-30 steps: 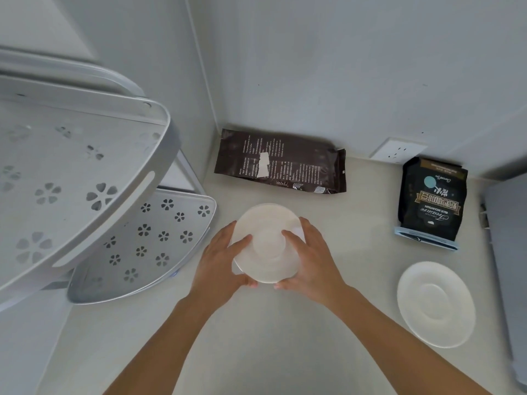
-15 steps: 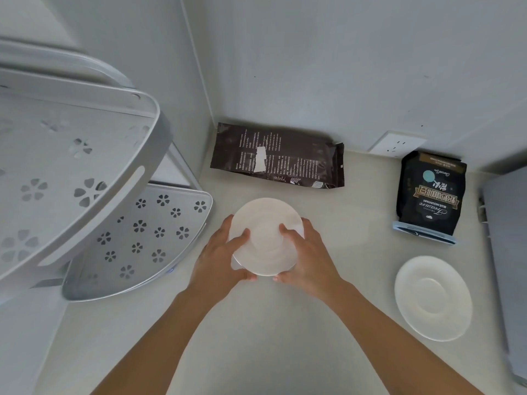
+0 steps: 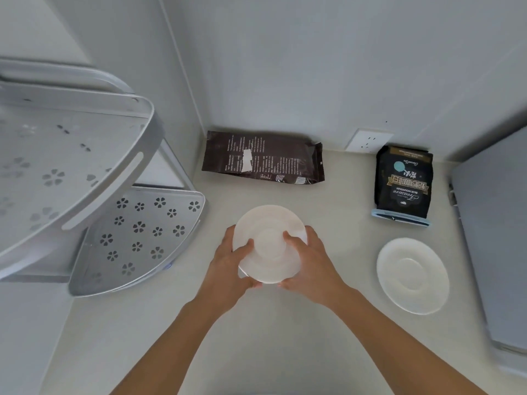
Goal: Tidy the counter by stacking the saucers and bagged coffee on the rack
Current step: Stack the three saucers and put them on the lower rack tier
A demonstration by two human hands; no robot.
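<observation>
Both hands hold a white saucer above the middle of the counter. My left hand grips its left rim with the thumb on top, and my right hand grips its right rim the same way. A second white saucer lies flat on the counter to the right. A brown coffee bag lies on its side against the back wall. A black coffee bag rests at the back right. The grey two-tier corner rack stands at the left, its lower shelf just left of the held saucer.
The rack's upper shelf overhangs the lower one. A white wall socket sits behind the black bag. A grey flat appliance or lid fills the right edge. The pale counter extends toward me.
The held saucer stays between both hands at nearly the same spot. The view has shifted slightly, with the rack sliding a little left in the frame.
</observation>
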